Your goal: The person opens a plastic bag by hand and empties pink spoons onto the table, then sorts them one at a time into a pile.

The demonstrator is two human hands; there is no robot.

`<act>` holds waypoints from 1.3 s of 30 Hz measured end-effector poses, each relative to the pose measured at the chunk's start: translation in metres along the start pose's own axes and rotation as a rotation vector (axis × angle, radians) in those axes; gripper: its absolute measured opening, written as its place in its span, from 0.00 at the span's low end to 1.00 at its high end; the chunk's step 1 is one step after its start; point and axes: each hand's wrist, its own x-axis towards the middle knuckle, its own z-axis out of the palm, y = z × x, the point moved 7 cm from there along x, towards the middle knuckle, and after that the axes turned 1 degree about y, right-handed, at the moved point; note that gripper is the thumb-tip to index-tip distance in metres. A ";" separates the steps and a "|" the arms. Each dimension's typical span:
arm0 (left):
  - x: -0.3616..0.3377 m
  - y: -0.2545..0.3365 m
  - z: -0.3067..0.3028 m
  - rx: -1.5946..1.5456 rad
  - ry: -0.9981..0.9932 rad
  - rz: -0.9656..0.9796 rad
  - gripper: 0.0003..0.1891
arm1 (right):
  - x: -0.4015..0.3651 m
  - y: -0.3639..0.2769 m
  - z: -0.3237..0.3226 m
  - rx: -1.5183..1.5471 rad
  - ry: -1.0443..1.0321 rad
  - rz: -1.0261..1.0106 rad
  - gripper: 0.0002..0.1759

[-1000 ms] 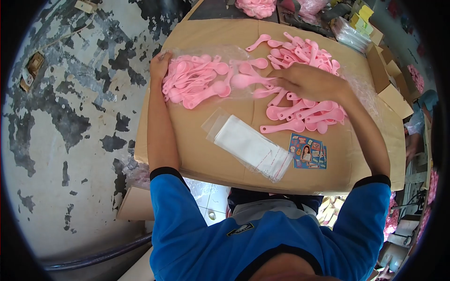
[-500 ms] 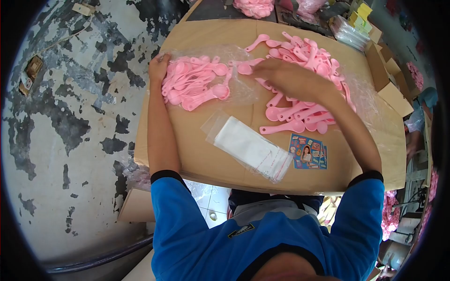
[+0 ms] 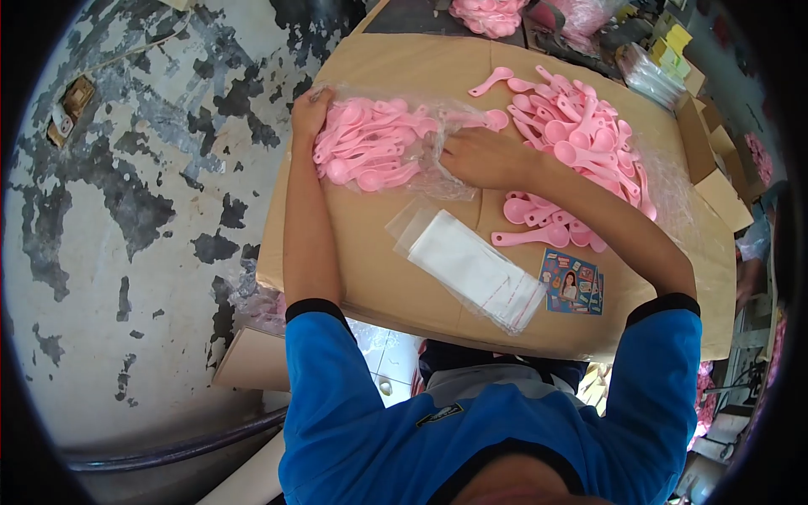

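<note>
A clear plastic bag (image 3: 455, 187) full of pink measuring spoons (image 3: 364, 143) lies on the brown cardboard-covered table (image 3: 396, 63). My left hand (image 3: 312, 113) grips the bag's left end, its fingertips partly hidden. At the bag's loose right end, my right hand (image 3: 484, 158) has its fingers closed on the crumpled plastic. Just beyond that hand, a pink spoon (image 3: 495, 119) pokes out near the bag's mouth. A heap of loose pink spoons (image 3: 581, 126) spreads to the right, partly under my right forearm.
Nearer me lie a stack of clear flat bags (image 3: 475, 268) and some printed cards (image 3: 572, 283). An open cardboard box (image 3: 711, 160) stands at the right edge. Wrapped packs (image 3: 648, 71) and a pink bundle (image 3: 488, 15) sit at the back.
My right hand has moved from the spoon heap's left side down and left onto the bag's loose end, gathering the plastic. My left hand keeps its hold. The view has shifted slightly.
</note>
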 end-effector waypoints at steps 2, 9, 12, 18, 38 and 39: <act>0.000 0.001 -0.001 -0.012 0.002 0.003 0.23 | -0.012 0.001 -0.029 0.009 0.125 -0.008 0.07; -0.003 0.003 -0.002 -0.001 -0.003 -0.007 0.21 | -0.093 0.015 -0.125 0.065 0.171 0.190 0.14; -0.005 0.008 -0.004 -0.042 -0.003 -0.014 0.20 | -0.132 0.037 -0.137 0.057 0.108 0.628 0.17; -0.005 0.009 0.004 -0.099 -0.040 0.016 0.19 | -0.082 0.034 -0.046 0.212 -0.026 0.309 0.25; -0.001 0.008 0.000 0.018 0.006 0.072 0.22 | 0.084 0.019 0.004 0.679 0.232 0.057 0.11; -0.002 0.007 -0.002 0.016 0.008 0.073 0.22 | 0.088 0.019 0.003 0.644 0.298 0.060 0.10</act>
